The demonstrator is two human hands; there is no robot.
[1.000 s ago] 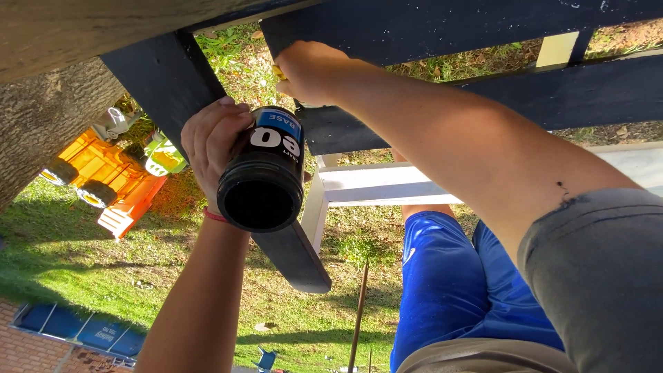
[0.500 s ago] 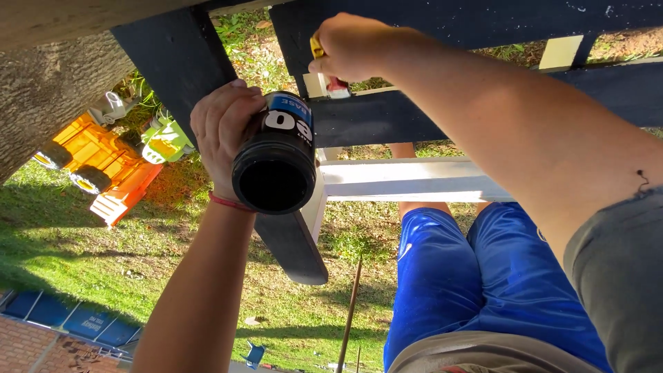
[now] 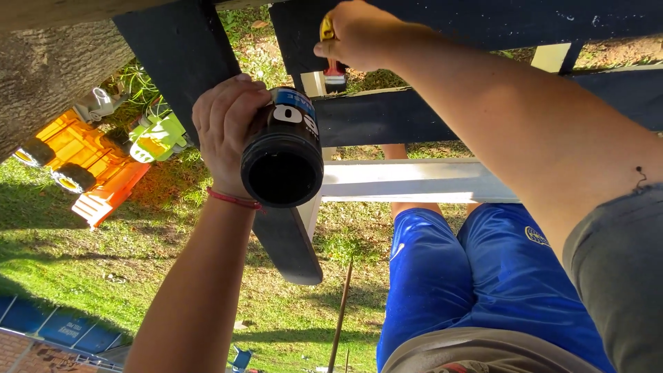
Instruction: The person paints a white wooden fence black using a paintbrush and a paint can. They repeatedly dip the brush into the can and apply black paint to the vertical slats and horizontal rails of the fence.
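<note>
My left hand is wrapped around a black paint can, holding it up so its round dark bottom faces the camera. Higher up, my right hand grips a paintbrush with a yellow handle and red ferrule. The brush tip points down into the gap between two dark blue painted planks of a wooden structure. A white unpainted rail runs below the blue plank. A thin red band circles my left wrist.
An orange toy truck and a light green toy lie on the grass at the left. A rough tree trunk fills the upper left. My blue shorts show at lower right. A thin stick stands in the lawn.
My right hand with the brush has moved right and up along the dark plank. The view shifted slightly, and the can stays held in my left hand.
</note>
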